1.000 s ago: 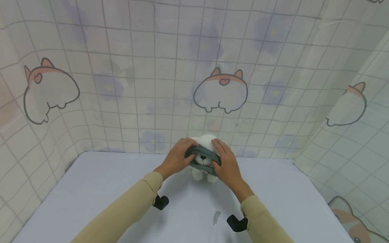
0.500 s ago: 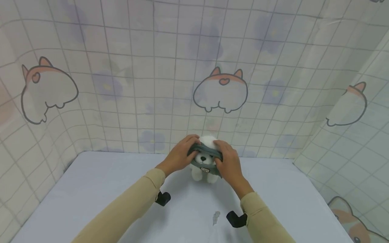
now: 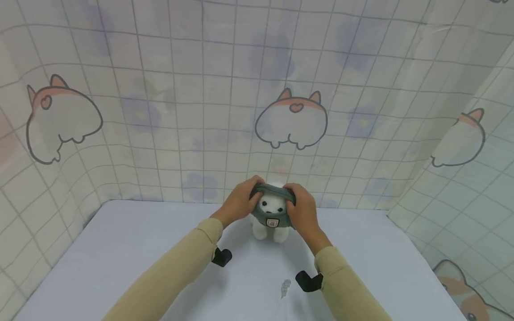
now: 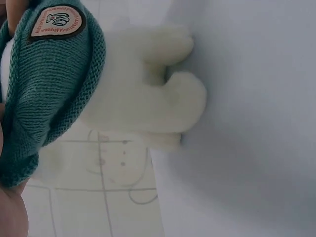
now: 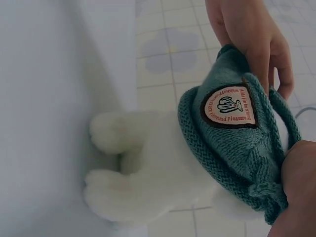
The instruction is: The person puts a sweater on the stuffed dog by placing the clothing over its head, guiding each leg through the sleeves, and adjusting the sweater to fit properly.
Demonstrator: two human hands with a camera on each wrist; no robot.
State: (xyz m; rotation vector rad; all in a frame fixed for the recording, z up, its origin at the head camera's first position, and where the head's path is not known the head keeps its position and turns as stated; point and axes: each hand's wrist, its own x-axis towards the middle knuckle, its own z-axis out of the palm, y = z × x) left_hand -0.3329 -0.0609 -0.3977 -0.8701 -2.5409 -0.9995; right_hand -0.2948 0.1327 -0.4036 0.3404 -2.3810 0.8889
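A white plush dog stands on its legs near the table's back edge, facing me. Round its head is a teal knitted garment with rolled edges; its upper edge crosses the forehead and its lower part lies under the muzzle. My left hand pinches the garment's edge on the left side of the head. On the other side, my right hand grips the same edge. A rounded patch with a cactus picture shows on the garment's front. The dog's white front legs show below it.
The white table spreads in front of the dog. Behind it hangs a gridded cloth printed with corgis and flowers. A small grey mark lies on the table between my forearms.
Both hands have drawn the garment's upper edge up from the dog's face to its forehead, so both eyes show. The front patch has turned into full view.
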